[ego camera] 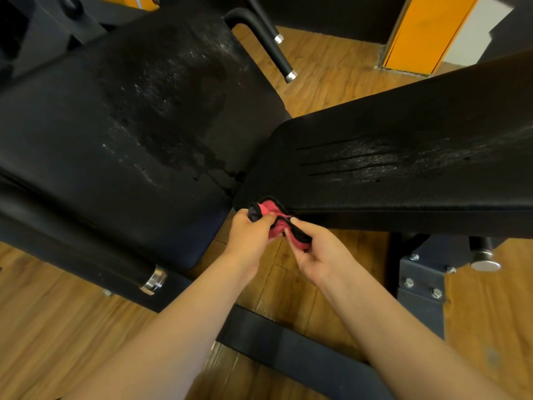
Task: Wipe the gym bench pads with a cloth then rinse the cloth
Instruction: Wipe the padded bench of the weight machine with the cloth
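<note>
Wood floor (331, 70), two wet black pads (161, 116); left hand (251, 235) and right hand (320, 255) pinch soft, limp red cloth (274, 223), likely best gripped bunched.

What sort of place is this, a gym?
Most likely a gym: a black bench pad, a second pad, a bolted steel frame and a grip handle. The left hand and right hand grip a red cloth.

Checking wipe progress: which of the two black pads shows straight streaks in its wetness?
The right pad, by the cloth: parallel lines cross its sheen. The left pad has only blotchy wetness.
</note>
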Demonstrator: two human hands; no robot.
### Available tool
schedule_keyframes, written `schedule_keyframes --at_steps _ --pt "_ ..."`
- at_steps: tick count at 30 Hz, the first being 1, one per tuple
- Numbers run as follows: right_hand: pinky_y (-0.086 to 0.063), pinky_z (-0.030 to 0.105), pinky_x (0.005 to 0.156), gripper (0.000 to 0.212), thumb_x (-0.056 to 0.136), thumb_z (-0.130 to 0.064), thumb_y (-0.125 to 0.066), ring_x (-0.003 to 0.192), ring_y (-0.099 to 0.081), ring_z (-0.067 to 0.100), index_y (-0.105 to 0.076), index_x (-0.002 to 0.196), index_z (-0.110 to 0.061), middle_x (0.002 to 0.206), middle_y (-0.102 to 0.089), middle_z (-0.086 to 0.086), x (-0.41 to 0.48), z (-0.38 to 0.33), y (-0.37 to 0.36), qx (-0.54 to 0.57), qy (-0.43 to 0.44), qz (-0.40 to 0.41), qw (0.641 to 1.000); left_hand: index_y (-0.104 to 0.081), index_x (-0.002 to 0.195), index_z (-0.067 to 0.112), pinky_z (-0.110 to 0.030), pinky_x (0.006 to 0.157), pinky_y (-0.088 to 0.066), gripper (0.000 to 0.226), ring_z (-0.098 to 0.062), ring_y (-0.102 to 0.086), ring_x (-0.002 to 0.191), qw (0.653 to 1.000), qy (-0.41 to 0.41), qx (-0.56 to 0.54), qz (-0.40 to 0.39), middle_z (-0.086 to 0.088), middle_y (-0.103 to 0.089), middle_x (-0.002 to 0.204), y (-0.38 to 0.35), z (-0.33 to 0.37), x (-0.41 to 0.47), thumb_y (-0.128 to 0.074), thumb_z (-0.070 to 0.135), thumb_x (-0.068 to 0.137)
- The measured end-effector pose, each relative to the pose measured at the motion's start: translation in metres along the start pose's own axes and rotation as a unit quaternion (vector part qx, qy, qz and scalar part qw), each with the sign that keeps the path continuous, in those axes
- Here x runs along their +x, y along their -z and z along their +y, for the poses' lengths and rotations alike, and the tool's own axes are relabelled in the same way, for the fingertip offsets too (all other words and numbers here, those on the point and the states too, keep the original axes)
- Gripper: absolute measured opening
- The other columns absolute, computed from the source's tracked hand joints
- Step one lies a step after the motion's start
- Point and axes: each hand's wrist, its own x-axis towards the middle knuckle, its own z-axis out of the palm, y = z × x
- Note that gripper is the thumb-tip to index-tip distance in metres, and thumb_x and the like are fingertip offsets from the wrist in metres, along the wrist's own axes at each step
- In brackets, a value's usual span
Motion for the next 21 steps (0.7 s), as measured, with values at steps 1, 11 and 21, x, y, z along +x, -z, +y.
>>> schedule_keyframes --at_steps 1,11,21 --pt "-0.060 0.028 0.066 0.027 0.080 0.008 -0.066 0.091 -0.069 0.030 -0.062 0.107 0.004 0.104 -0.066 0.024 0.002 0.002 0.001 -0.010 0.006 0.009 1.000 -0.059 0.106 0.010 -0.041 0.093 -0.055 0.012 -0.025 -0.069 0.098 1.000 0.001 0.001 0.004 -0.016 -0.068 0.106 -0.001 -0.001 -0.001 -0.055 0.006 0.095" --pt "-0.059 0.024 0.059 0.020 0.084 0.006 -0.063 0.090 -0.066 0.026 -0.063 0.104 0.004 0.099 -0.065 0.021 -0.019 -0.015 0.005 0.052 0.048 -0.013 0.997 -0.057 0.119 -0.006 -0.034 0.086 -0.058 0.027 -0.026 -0.068 0.097 0.997 -0.022 -0.036 -0.063 -0.023 -0.066 0.111 -0.013 0.010 -0.015 -0.055 0.007 0.096" --pt "-0.059 0.030 0.070 0.018 0.081 0.009 -0.066 0.085 -0.068 0.028 -0.063 0.099 0.006 0.100 -0.067 0.024 -0.011 -0.008 0.014 -0.018 0.077 0.079 0.994 -0.056 0.122 0.001 -0.029 0.078 -0.059 0.026 -0.023 -0.068 0.101 0.994 0.060 -0.059 -0.074 -0.018 -0.066 0.117 -0.018 -0.010 -0.018 -0.051 0.003 0.097"
